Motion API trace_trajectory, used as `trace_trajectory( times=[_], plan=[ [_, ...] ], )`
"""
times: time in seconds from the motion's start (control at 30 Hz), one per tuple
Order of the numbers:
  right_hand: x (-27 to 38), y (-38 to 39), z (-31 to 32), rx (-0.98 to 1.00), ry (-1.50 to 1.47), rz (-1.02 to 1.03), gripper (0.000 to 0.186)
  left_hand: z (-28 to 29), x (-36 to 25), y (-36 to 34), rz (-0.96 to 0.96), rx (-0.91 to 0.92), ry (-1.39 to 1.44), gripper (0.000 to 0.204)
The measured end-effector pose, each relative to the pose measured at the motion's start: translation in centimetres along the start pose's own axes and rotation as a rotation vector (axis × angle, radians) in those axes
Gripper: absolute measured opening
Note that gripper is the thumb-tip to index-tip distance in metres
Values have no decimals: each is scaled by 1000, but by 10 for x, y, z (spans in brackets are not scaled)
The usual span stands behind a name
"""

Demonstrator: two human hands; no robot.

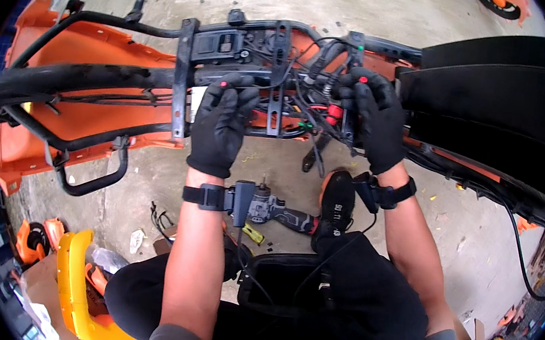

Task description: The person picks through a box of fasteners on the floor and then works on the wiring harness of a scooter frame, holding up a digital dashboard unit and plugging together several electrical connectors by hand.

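Note:
My left hand, in a black glove, is over the near middle of a black tubular vehicle frame, fingers curled together. A small red spot shows at its fingertips. My right hand, gloved too, is closed beside the black seat, with another red spot at its fingertips. What either hand pinches is too small to make out. Between them lie tangled black cables, a red connector and a perforated metal crossbar. A black box-like part sits beyond my left hand.
Orange body panels lie under the frame. On the concrete floor, a grey power drill and yellow-handled tool lie near my shoe. A black bin stands between my legs, a yellow panel at lower left.

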State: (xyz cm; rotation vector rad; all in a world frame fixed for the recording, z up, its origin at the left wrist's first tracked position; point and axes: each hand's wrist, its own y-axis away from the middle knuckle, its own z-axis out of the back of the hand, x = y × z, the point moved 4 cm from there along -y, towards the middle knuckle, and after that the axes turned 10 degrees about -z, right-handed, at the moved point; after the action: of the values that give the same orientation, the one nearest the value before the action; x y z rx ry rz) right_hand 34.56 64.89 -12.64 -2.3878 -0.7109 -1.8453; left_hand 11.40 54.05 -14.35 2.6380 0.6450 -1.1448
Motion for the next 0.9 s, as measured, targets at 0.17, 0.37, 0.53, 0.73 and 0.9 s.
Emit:
trace_trajectory(
  times=[0.17, 0.37, 0.53, 0.73, 0.9],
  plan=[
    [5, 4, -5, 24, 66, -1, 24, 1, -2, 1, 11, -36, -7, 27],
    [11, 8, -6, 9, 101, -6, 23, 8, 2, -1, 33, 20, 3, 29],
    [10, 7, -6, 16, 104, 5, 22, 7, 1, -1, 28, 17, -8, 29],
    [6, 5, -3, 23, 108, -2, 23, 2, -1, -1, 27, 31, -22, 29],
    [10, 5, -10, -51, 55, 36, 27, -20, -14, -10, 57, 51, -162, 28]
  ],
)
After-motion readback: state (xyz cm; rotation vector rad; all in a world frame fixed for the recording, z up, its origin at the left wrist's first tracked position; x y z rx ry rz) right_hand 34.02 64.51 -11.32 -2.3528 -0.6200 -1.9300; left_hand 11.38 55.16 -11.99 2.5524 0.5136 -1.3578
